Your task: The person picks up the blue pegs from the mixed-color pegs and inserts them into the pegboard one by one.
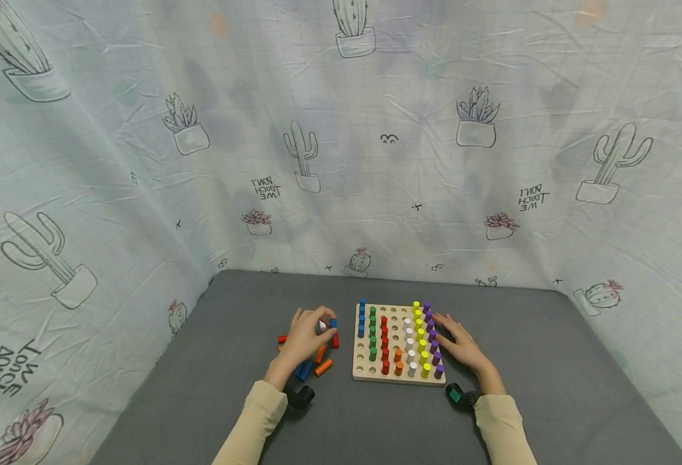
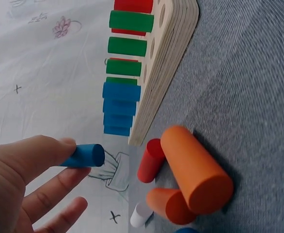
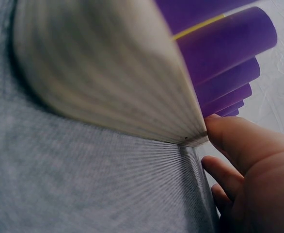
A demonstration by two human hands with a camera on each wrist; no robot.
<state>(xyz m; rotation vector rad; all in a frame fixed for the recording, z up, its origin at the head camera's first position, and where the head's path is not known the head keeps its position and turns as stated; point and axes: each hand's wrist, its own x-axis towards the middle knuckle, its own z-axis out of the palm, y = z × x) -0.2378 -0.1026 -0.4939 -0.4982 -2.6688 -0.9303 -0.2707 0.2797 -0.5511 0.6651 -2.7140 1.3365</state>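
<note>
My left hand (image 1: 303, 337) pinches a blue peg (image 2: 86, 156) between thumb and fingers, just left of the wooden pegboard (image 1: 396, 380). On the board, blue pegs (image 1: 361, 320) stand in the leftmost column, then green (image 1: 372, 341), red (image 1: 385, 343), orange (image 1: 398, 361), white (image 1: 409, 345), yellow (image 1: 422, 345) and purple pegs (image 1: 434, 345) in columns toward the right. Bare holes show in the blue, green, orange and white columns. At the board's right edge rests my right hand (image 1: 462, 345), its thumb up against the edge beside the purple pegs in the right wrist view.
Loose pegs lie beneath and beside the left hand: an orange peg (image 1: 323, 367), a red peg (image 1: 336, 340), a blue peg (image 1: 305, 371), a white one (image 2: 141, 214) and others. A grey cloth (image 1: 201, 400) covers the table, and a cactus-print curtain (image 1: 341, 161) hangs behind it.
</note>
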